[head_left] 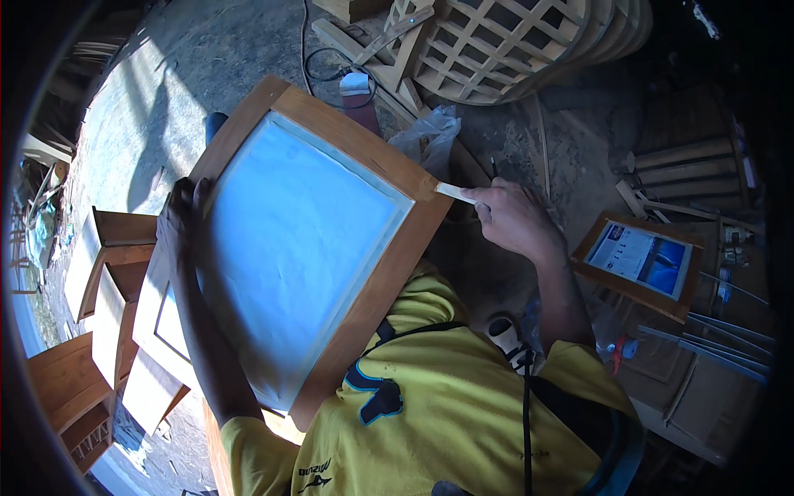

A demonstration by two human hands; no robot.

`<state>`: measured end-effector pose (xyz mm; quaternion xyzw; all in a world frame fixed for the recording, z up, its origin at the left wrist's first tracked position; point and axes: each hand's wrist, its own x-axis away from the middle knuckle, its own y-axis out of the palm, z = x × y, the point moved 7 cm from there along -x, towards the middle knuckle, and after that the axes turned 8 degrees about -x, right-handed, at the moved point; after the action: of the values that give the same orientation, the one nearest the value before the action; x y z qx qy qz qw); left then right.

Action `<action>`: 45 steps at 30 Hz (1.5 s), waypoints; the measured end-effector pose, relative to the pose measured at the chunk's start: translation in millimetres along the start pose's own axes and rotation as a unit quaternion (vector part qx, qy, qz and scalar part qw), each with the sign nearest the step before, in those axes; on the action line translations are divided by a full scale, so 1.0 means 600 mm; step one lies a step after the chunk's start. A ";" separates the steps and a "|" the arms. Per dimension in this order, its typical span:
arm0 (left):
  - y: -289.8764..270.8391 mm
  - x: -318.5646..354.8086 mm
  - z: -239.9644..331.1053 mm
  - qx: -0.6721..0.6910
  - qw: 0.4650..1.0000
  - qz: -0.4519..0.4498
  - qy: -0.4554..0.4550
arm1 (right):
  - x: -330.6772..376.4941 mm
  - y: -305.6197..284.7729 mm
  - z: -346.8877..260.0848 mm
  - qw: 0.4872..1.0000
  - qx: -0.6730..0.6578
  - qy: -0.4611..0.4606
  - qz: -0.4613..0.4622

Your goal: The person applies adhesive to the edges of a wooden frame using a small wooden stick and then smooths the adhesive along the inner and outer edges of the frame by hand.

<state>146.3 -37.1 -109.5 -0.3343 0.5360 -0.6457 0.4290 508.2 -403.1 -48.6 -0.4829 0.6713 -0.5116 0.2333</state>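
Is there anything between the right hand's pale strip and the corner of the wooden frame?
Nothing visible. The right hand holds the pale strip with its tip already at the wooden frame corner; the left hand grips the opposite edge.

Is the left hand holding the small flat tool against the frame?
No, the right hand holds the pale flat tool at the wooden frame; the left hand grips the frame's opposite edge.

One head-worn fisheye looks steeply down, close over the person's chest, onto a wooden frame (331, 207) and the workshop floor (207, 50).
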 end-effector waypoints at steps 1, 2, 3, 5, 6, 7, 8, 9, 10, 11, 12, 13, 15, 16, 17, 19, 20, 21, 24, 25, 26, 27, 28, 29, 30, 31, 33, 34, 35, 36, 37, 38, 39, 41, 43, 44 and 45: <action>0.000 0.003 -0.009 0.004 1.000 -0.001 -0.003 | -0.002 -0.002 -0.001 0.999 0.001 0.009 -0.033; -0.013 0.013 0.009 0.034 0.999 0.030 0.010 | -0.010 -0.010 -0.013 0.998 -0.054 -0.035 -0.027; -0.014 0.013 0.001 0.021 0.999 0.037 0.003 | -0.029 -0.007 -0.031 0.997 -0.050 -0.059 -0.024; 0.002 0.006 -0.001 -0.018 0.998 0.045 0.040 | -0.060 -0.006 -0.064 0.963 -0.248 -0.103 0.035; -0.008 0.012 0.014 -0.011 0.997 0.057 0.046 | -0.079 0.006 -0.073 0.963 -0.245 -0.101 0.049; -0.016 0.017 0.026 -0.004 0.996 0.067 0.052 | -0.110 0.017 -0.091 0.961 -0.243 -0.120 0.045; -0.006 0.013 0.013 0.002 0.996 0.071 0.047 | -0.136 0.023 -0.112 0.962 -0.229 -0.130 0.074; -0.005 0.013 0.009 -0.001 0.997 0.066 0.040 | -0.155 0.025 -0.133 0.962 -0.213 -0.135 0.102; -0.005 0.012 0.003 0.002 0.998 0.056 0.032 | -0.183 0.031 -0.159 0.966 -0.196 -0.134 0.103; -0.006 0.013 0.003 0.007 0.999 0.044 0.028 | -0.211 0.036 -0.178 0.966 -0.193 -0.141 0.098; -0.011 0.014 -0.001 0.007 0.999 0.046 0.018 | -0.241 0.042 -0.198 0.969 -0.174 -0.152 0.088; -0.013 0.016 -0.002 0.006 0.999 0.046 0.021 | -0.269 0.049 -0.213 0.971 -0.155 -0.163 0.080; -0.015 0.015 0.000 0.008 0.999 0.045 0.022 | -0.322 0.064 -0.230 0.969 -0.144 -0.182 0.079; -0.016 0.014 0.005 0.018 0.998 0.048 0.027 | -0.341 0.069 -0.236 0.968 -0.136 -0.196 0.083; -0.017 0.015 0.005 0.026 0.998 0.051 0.029 | -0.353 0.070 -0.252 0.967 -0.135 -0.200 0.078; -0.016 0.013 0.003 0.027 0.998 0.048 0.021 | -0.373 0.074 -0.269 0.980 -0.093 -0.163 0.063; -0.015 0.012 0.004 0.027 0.998 0.045 0.020 | -0.379 0.077 -0.271 0.980 -0.091 -0.164 0.060; -0.015 0.011 0.007 0.028 0.999 0.043 0.018 | -0.384 0.080 -0.269 0.984 -0.064 -0.159 0.053; -0.012 0.011 0.008 0.031 0.999 0.026 0.018 | -0.382 0.061 -0.278 0.986 -0.049 -0.160 0.020; -0.010 0.011 0.006 0.030 0.999 0.031 0.020 | -0.380 0.054 -0.280 0.985 -0.059 -0.163 -0.002; -0.012 0.010 0.009 0.029 0.999 0.037 0.026 | -0.384 0.049 -0.277 0.983 -0.052 -0.177 0.018; -0.015 0.011 0.011 0.030 0.998 0.038 0.028 | -0.392 0.050 -0.277 0.983 -0.052 -0.175 0.020; -0.017 0.011 0.012 0.030 0.999 0.027 0.024 | -0.402 0.054 -0.276 0.985 -0.057 -0.163 0.012; -0.017 0.010 0.011 0.028 0.999 0.015 0.018 | -0.405 0.057 -0.282 0.986 -0.064 -0.153 0.003; -0.015 0.011 0.011 0.027 0.999 0.015 0.020 | -0.402 0.054 -0.287 0.986 -0.065 -0.152 0.004; -0.013 0.012 0.011 0.025 0.999 0.023 0.022 | -0.397 0.054 -0.288 0.990 -0.038 -0.137 -0.017; -0.016 0.014 0.010 0.023 0.999 0.033 0.022 | -0.390 0.052 -0.283 0.991 -0.010 -0.126 -0.038; -0.018 0.013 0.012 0.022 0.999 0.034 0.024 | -0.386 0.045 -0.277 0.988 -0.008 -0.153 -0.032; -0.018 0.014 0.014 0.021 0.999 0.034 0.027 | -0.380 0.040 -0.278 0.983 -0.007 -0.180 -0.026; -0.018 0.014 0.013 0.021 0.999 0.035 0.027 | -0.376 0.042 -0.278 0.983 -0.007 -0.180 -0.025; -0.017 0.015 0.010 0.024 0.999 0.028 0.021 | -0.372 0.040 -0.280 0.983 -0.025 -0.180 -0.014; -0.016 0.014 0.009 0.026 0.999 0.022 0.017 | -0.367 0.038 -0.284 0.983 -0.044 -0.179 -0.001; -0.017 0.014 0.010 0.025 0.999 0.023 0.019 | -0.364 0.044 -0.286 0.983 -0.045 -0.178 0.001; -0.017 0.016 0.014 0.031 0.999 0.025 0.022 | -0.365 0.066 -0.274 0.989 -0.048 -0.142 -0.011; -0.017 0.016 0.016 0.026 0.999 0.028 0.027 | -0.366 0.073 -0.254 0.987 -0.063 -0.150 -0.014; -0.018 0.016 0.018 0.022 0.999 0.030 0.027 | -0.364 0.072 -0.252 0.984 -0.076 -0.161 -0.021; -0.019 0.016 0.021 0.021 0.999 0.031 0.029 | -0.366 0.069 -0.251 0.984 -0.077 -0.160 -0.018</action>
<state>151.3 -50.0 -96.1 -0.2897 0.5442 -0.6529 0.4402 463.2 -138.4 -70.6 -0.5875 0.6537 -0.3782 0.2905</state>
